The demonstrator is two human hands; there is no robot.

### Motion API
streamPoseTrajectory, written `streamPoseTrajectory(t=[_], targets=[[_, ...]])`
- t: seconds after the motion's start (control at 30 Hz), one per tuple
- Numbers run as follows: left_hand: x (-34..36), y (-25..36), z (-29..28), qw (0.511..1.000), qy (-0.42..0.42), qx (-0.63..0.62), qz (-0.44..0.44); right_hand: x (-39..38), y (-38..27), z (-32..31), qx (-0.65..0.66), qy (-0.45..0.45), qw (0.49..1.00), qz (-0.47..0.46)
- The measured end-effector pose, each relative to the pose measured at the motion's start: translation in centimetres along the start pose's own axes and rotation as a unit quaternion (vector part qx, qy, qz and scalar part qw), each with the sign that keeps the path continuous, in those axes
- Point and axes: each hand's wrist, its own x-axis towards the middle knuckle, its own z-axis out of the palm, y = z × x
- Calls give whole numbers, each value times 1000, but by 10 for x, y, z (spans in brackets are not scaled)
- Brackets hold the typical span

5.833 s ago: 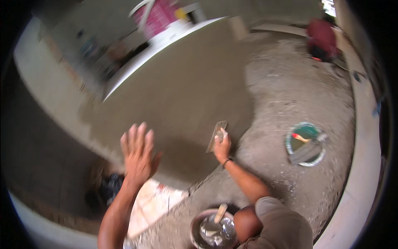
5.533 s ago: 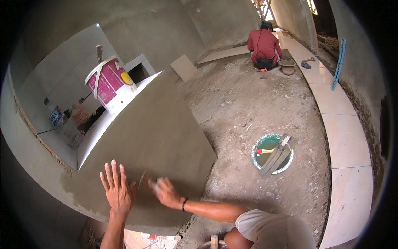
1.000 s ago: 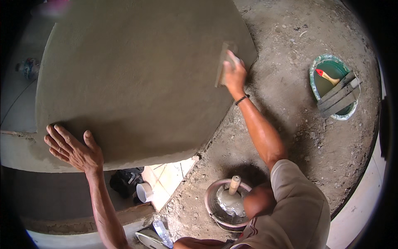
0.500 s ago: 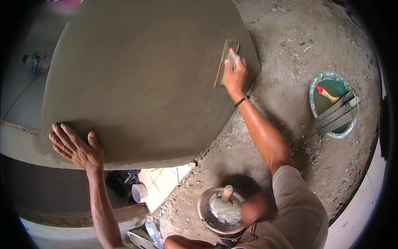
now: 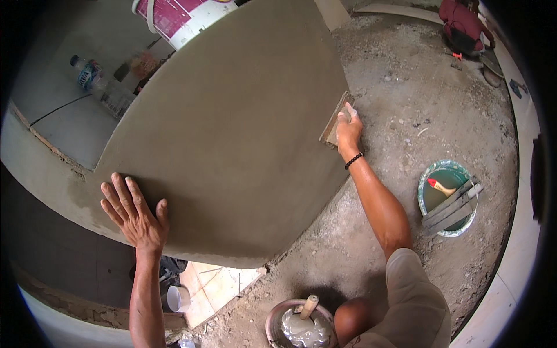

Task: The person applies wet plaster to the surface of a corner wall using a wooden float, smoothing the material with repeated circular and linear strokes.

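A broad grey-brown plastered surface (image 5: 232, 133) fills the middle of the view, its coat damp and smooth. Near its right edge, my right hand (image 5: 349, 130) grips a narrow rectangular plastering float (image 5: 333, 124), whose face is against the plaster. My fingers partly hide the float's handle. At the lower left of the same surface, my left hand (image 5: 139, 217) lies flat with fingers spread, holding nothing.
A green bucket (image 5: 422, 185) at right holds liquid, a brush (image 5: 441, 187) and grey strips (image 5: 452, 209) across its rim. Below is a mortar bowl (image 5: 271, 325) with a wooden-handled tool (image 5: 310, 306). A pink-white pail (image 5: 174, 20), bottles (image 5: 87, 72) and another person (image 5: 464, 23) are farther off.
My right hand has brought the float closer to the plaster's right edge. My left hand stays spread at the lower left. The view has shifted, bringing the pail and another person into sight.
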Motion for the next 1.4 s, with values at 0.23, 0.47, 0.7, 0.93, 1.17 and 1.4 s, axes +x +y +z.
streamPoseTrajectory(t=[0.23,0.47,0.7,0.93,1.17,1.4], targets=[[7,5,0,1000,1,-14,3,104,-177,17,17,-38,971,-236],[-3,-7,-10,1000,-17,8,-1,-43,-94,-6,-26,-155,859,-488],[4,3,-1,1000,-20,-20,-3,124,-142,15,21,-7,975,-220],[2,4,-6,998,-34,-43,-21,78,-239,29,-17,-84,900,-427],[-2,1,-11,998,-51,-41,-23,33,-186,11,-71,-117,830,-541],[6,8,-9,996,-52,-67,-27,145,-204,4,-41,-52,931,-360]])
